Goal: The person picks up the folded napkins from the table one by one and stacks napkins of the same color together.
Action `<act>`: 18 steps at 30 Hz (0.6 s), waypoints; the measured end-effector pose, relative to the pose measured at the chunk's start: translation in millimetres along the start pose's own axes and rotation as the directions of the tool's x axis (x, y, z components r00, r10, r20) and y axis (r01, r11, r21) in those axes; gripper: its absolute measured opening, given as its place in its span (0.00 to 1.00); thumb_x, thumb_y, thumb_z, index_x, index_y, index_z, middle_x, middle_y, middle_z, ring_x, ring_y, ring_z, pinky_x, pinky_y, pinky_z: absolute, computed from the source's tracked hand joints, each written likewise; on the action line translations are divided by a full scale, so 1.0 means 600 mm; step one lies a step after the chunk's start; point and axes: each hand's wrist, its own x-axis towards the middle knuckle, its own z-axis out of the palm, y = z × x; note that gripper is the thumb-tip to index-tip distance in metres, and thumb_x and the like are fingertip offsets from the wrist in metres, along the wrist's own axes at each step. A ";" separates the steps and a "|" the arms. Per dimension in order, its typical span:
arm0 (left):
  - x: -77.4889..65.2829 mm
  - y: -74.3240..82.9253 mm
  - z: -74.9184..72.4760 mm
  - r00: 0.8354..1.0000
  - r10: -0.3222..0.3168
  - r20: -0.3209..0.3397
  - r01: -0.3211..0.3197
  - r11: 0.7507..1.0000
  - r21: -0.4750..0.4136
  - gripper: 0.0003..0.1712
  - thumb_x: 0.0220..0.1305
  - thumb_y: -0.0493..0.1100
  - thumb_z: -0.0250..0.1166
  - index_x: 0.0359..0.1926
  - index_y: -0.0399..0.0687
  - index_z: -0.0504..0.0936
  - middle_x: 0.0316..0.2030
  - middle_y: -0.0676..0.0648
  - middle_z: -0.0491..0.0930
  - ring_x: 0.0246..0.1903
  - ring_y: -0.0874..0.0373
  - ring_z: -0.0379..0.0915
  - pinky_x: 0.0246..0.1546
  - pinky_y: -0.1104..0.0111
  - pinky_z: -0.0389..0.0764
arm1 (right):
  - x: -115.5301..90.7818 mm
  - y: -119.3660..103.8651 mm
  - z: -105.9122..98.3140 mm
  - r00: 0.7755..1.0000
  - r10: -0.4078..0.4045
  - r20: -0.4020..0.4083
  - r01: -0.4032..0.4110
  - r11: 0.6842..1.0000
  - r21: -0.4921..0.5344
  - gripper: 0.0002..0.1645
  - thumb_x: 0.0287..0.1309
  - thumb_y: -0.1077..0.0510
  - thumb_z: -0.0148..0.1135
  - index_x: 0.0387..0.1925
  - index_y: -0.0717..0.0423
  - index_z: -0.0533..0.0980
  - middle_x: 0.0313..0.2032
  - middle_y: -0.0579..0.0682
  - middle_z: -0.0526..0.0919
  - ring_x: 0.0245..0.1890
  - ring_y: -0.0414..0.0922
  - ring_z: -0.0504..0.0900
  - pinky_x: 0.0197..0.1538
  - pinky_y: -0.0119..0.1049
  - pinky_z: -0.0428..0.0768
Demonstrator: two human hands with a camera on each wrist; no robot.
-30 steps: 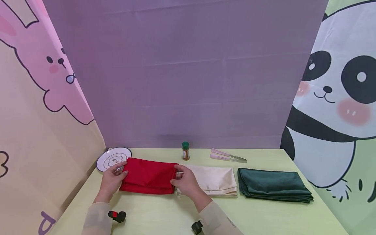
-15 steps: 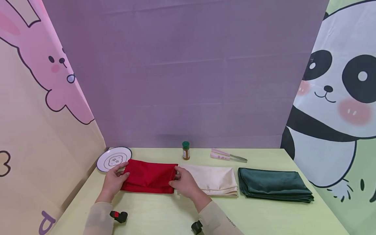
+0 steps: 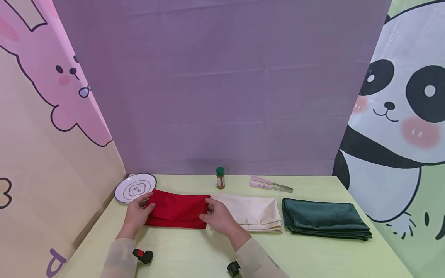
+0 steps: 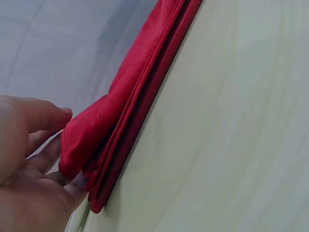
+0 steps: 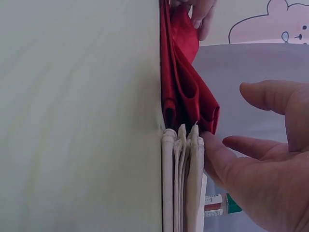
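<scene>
A folded red satin cloth (image 3: 177, 210) lies at the left of the table in the head view, its layered edge low over the tabletop in both wrist views. My left hand (image 3: 137, 212) holds its left end, thumb over the fold and fingers tucked in beneath, as the left wrist view shows. At the other end my right hand (image 3: 219, 214) touches the cloth with its fingers, while its thumb stands apart in the right wrist view. Beside the right hand lies a folded cream cloth (image 3: 257, 212), its left edge meeting the red one.
A dark green folded cloth (image 3: 325, 218) lies at the right. Behind stand a small green-capped spice bottle (image 3: 220, 178) and pink-handled tongs (image 3: 269, 184) lying flat. A round white plate (image 3: 136, 188) sits at the back left, against the left wall.
My left hand has shifted slightly right, and the red cloth's left end has moved inward with it. My right hand has moved only a little. The other things stay put.
</scene>
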 end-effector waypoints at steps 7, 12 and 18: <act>0.002 -0.004 0.000 0.999 -0.021 0.039 0.020 1.000 0.006 0.30 0.75 0.35 0.63 0.74 0.36 0.69 0.72 0.32 0.69 0.71 0.36 0.66 0.62 0.74 0.73 | -0.001 -0.002 -0.003 1.000 -0.001 -0.001 0.001 1.000 -0.006 0.39 0.68 0.61 0.69 0.75 0.66 0.65 0.71 0.66 0.70 0.70 0.64 0.71 0.67 0.53 0.75; 0.001 -0.005 0.002 0.998 -0.038 0.050 0.037 0.999 0.036 0.31 0.76 0.37 0.62 0.76 0.38 0.67 0.73 0.32 0.67 0.72 0.35 0.64 0.69 0.55 0.68 | -0.002 -0.003 -0.003 1.000 0.005 0.010 -0.005 1.000 -0.027 0.40 0.68 0.59 0.69 0.76 0.65 0.65 0.72 0.64 0.69 0.71 0.64 0.70 0.67 0.53 0.75; 0.001 -0.005 0.001 0.997 -0.042 0.066 0.040 0.999 0.026 0.33 0.77 0.36 0.60 0.77 0.34 0.63 0.74 0.30 0.64 0.74 0.35 0.59 0.73 0.49 0.63 | -0.005 -0.004 0.000 1.000 0.001 0.025 0.000 0.999 -0.043 0.40 0.68 0.59 0.69 0.76 0.66 0.64 0.72 0.64 0.69 0.71 0.64 0.70 0.68 0.54 0.74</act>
